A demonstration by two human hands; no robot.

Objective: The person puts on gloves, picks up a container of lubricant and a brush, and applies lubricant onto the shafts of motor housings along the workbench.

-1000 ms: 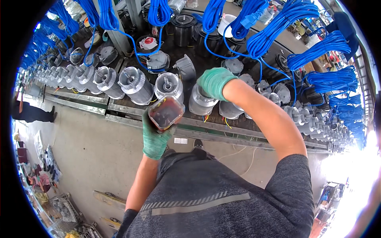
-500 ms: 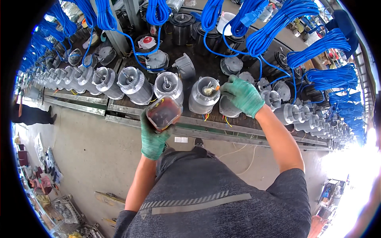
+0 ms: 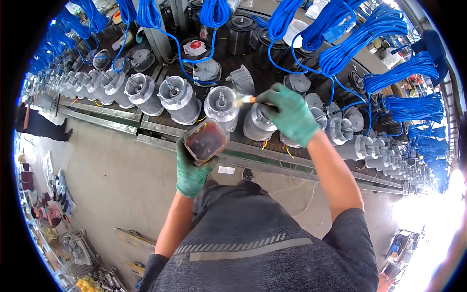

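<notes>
Both hands wear green gloves. My left hand [image 3: 190, 168] is closed around a small squarish tub [image 3: 206, 141] with dark reddish-brown stuff inside, tilted toward me in front of the bench. In my right hand [image 3: 290, 113] is a small brush [image 3: 246, 99] with a light wooden handle and pale bristles pointing left. Its bristle tip is at the right rim of an upright silver motor housing [image 3: 221, 104] with a shaft in its middle; whether they touch I cannot tell. Just below the right hand stands another motor housing [image 3: 258, 124], its top partly covered by the hand.
Rows of motor housings [image 3: 179, 100] line the bench to left and right. Blue cable coils [image 3: 362, 41] hang above, their leads running down to motor covers [image 3: 206, 70]. Dark cylindrical motors [image 3: 241, 36] stand at the back. A metal rail [image 3: 272, 155] edges the bench. A person [image 3: 41, 124] stands at far left.
My right hand with the brush has left the right-hand housing and moved left to the neighbouring one. The tub stays in my left hand. The whole view has shifted slightly.
</notes>
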